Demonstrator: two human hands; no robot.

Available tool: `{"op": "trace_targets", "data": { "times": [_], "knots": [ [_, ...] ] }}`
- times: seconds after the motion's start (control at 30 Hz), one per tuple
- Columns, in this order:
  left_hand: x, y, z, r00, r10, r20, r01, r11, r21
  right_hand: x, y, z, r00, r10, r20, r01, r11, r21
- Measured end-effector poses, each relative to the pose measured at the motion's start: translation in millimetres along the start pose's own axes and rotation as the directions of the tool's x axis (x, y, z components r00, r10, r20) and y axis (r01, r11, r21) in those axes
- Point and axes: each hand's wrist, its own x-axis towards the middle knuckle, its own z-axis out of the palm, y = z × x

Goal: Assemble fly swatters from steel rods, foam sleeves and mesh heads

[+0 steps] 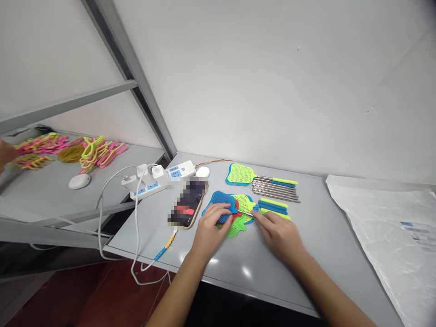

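Observation:
My left hand (211, 229) is closed on a blue perforated fly swatter head (223, 198), thumb and fingers at its narrow neck. From that neck a thin metal rod (245, 213) runs to the right, its other part pinched in the fingers of my right hand (279, 232). Whether the rod is fully seated in the neck is hidden by fingers. Beneath lie more swatter heads, among them a green one (237, 227), a yellow-green one (248, 203) and a partly covered red one. Beyond my right hand are several yellow and blue handle tubes (273, 206).
Behind are stacked yellow and blue swatters (240, 173) and several metal rods (274, 190). A phone (189, 204), power strips (180, 170) and cables stand left. White plastic sheeting (384, 227) covers the right side. On the left table lie pink-yellow pieces (98, 152); another person's hand (6, 152) is there.

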Motion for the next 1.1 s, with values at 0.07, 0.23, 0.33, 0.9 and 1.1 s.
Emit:
{"op": "trace_targets", "data": {
  "times": [0.07,0.23,0.33,0.9,1.1],
  "knots": [
    [0.1,0.0,-0.2,1.000,-0.001,-0.001,0.001,1.000,0.001,0.1,-0.3,0.2,1.000,0.002,-0.004,-0.002,1.000,0.005],
    [-0.4,-2.6,0.4,1.000,0.003,-0.013,-0.003,1.000,0.015,0.0,-0.8,1.6,1.000,-0.014,-0.010,0.014,1.000,0.005],
    [-1.1,-3.4,0.7,1.000,0.009,-0.006,-0.008,1.000,0.022,0.3,-0.1,2.0,1.000,-0.022,0.004,0.022,1.000,0.002],
    [-3.2,-3.9,-2.0,0.957,-0.194,-0.214,0.176,0.979,-0.103,-1.1,1.6,-0.2,0.999,-0.001,0.037,0.000,1.000,0.021],
    [0.5,4.1,-2.3,0.984,-0.053,-0.168,0.080,0.983,0.164,0.5,0.5,-0.6,0.999,-0.004,0.034,0.003,1.000,0.020]
  ]
}}
